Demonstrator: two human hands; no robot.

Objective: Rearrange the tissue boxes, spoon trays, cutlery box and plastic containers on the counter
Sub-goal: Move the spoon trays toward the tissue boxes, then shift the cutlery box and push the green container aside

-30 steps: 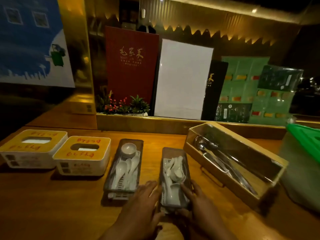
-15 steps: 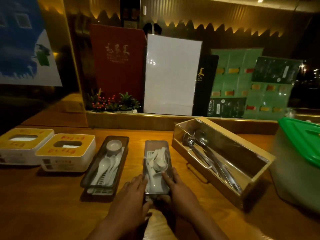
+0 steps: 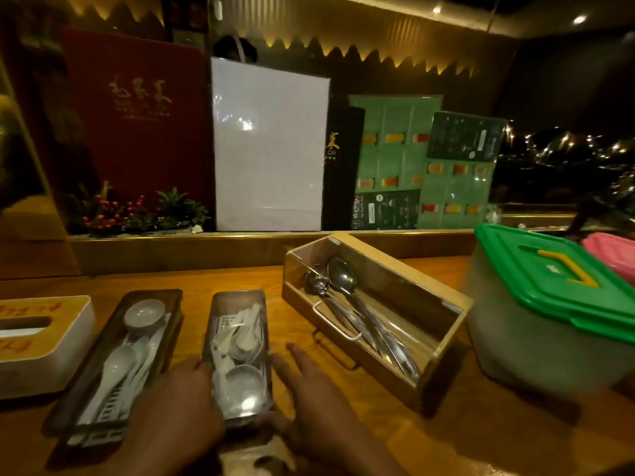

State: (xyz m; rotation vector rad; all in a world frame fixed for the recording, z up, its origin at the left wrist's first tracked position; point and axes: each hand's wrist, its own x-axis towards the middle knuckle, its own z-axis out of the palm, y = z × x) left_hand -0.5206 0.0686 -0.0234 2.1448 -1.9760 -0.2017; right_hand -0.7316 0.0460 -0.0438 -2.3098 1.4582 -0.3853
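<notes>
A clear spoon tray of white plastic spoons lies lengthwise on the wooden counter in front of me. My left hand presses against its left wall near the front end. My right hand lies beside its right wall with fingers spread and apart from it; the thumb sits by the near corner. A second spoon tray lies to the left, next to a white tissue box with a yellow top. A wooden cutlery box with metal spoons sits angled to the right.
A translucent plastic container with a green lid stands at the right, a pink-lidded container behind it. Menus and a white board lean behind a low ledge with a small plant.
The tray between my hands has slid away from me and straightened beside the other tray. My right fingers have come off its wall and spread. The view has shifted right, bringing the pink-lidded container into view.
</notes>
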